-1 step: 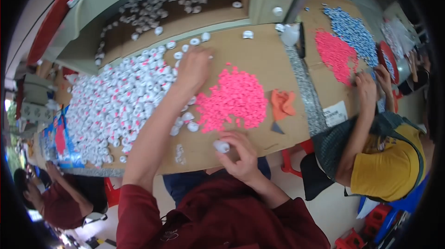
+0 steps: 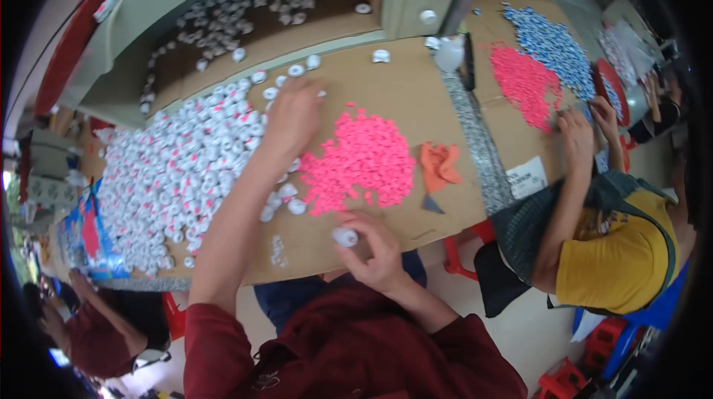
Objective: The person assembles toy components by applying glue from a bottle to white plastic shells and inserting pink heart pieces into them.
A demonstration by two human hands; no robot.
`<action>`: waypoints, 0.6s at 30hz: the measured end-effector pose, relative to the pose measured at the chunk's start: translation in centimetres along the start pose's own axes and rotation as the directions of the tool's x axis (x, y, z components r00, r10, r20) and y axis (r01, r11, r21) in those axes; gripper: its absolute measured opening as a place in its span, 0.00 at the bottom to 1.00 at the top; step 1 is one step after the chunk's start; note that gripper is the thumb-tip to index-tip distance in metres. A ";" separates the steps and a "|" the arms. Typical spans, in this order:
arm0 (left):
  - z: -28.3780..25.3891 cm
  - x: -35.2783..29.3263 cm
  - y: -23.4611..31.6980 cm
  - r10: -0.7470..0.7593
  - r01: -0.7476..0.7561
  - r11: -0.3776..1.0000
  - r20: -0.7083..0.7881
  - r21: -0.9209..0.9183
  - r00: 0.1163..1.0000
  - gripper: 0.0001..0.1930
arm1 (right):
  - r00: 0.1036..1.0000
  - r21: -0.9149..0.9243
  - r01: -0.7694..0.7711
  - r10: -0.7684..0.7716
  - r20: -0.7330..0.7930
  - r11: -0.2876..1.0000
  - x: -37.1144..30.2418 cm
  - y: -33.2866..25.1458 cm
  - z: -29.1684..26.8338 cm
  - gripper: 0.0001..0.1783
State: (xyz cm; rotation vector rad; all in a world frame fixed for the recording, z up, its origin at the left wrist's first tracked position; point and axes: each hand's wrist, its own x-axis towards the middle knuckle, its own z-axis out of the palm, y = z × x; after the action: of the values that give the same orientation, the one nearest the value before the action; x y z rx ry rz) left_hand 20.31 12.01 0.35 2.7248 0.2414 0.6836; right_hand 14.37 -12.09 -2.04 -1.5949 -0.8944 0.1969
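Observation:
My right hand (image 2: 377,254) pinches a small white rounded piece (image 2: 344,236) between thumb and fingertips, just over the table's near edge. Stretched forward, my left hand (image 2: 295,115) lies at the far end of the white pile. A loose white piece (image 2: 321,93) shows beside its fingers, which are partly hidden and blurred. To the left spreads a large pile of white rounded pieces (image 2: 193,161), some with pink spots. Between and to the right of my hands lies a heap of small bright pink bits (image 2: 364,158).
An orange crumpled piece (image 2: 440,165) and a dark grey triangle (image 2: 431,204) lie right of the pink heap. A green machine housing (image 2: 312,48) borders the far side. At right, a person in yellow (image 2: 616,262) works near pink and blue heaps (image 2: 553,46).
The whole view has shifted slightly, so the scene appears a little further left. Both hands hold nearly the same places, the right one still pinching the white piece.

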 end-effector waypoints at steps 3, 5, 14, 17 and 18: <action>-4.3 -2.8 4.4 -0.304 0.297 0.804 0.074 -0.515 0.950 0.12 | 0.999 0.021 -0.041 0.041 0.027 0.999 -0.5 0.8 -0.7 0.21; -6.7 -7.2 6.1 -0.510 0.528 0.375 0.306 -0.762 0.804 0.12 | 0.990 0.105 -0.122 0.112 0.089 0.987 -0.9 1.1 -0.6 0.20; -6.3 -19.5 8.8 -0.527 0.434 -0.350 0.557 -0.830 0.641 0.16 | 0.994 0.099 -0.112 0.112 0.001 0.989 -1.3 -1.4 -3.4 0.21; -5.7 -20.1 8.7 -0.534 0.393 -0.399 0.558 -0.828 0.634 0.16 | 0.996 0.083 -0.084 0.083 0.024 0.993 -0.8 -2.8 -3.1 0.19; -5.5 -20.3 8.8 -0.539 0.387 -0.402 0.556 -0.830 0.632 0.16 | 0.995 0.061 -0.093 0.090 0.050 0.994 -0.8 -3.1 -3.1 0.17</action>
State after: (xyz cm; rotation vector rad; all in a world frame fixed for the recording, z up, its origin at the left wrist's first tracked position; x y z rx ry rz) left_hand 0.74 0.46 -0.71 0.7418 0.6012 0.3626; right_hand 14.28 -15.07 1.24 -1.5795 -0.8439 0.3256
